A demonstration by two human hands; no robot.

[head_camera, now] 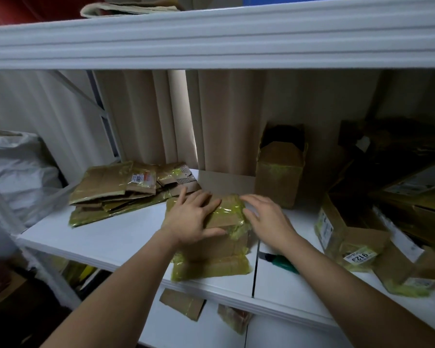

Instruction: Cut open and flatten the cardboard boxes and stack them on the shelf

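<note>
Both hands press flat, fingers straight: the left hand (195, 217) atop the flattened brown cardboard box with yellow tape (219, 244), the right hand (266, 217) at its right edge. The box's long axis runs away from the person, and the stack of flattened boxes (126, 192) lies leftward, nearer the left hand.

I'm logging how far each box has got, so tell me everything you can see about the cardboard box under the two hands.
The cardboard box is brown corrugated card wrapped in bands of yellowish-green tape, shiny where it crinkles. It lies collapsed and mostly flat near the front edge of the white shelf, one taped flap pointing at the camera. The left hand presses on its top with spread fingers; the right hand rests open at its right edge. A green-handled cutter lies just to its right, apart from it.
</note>
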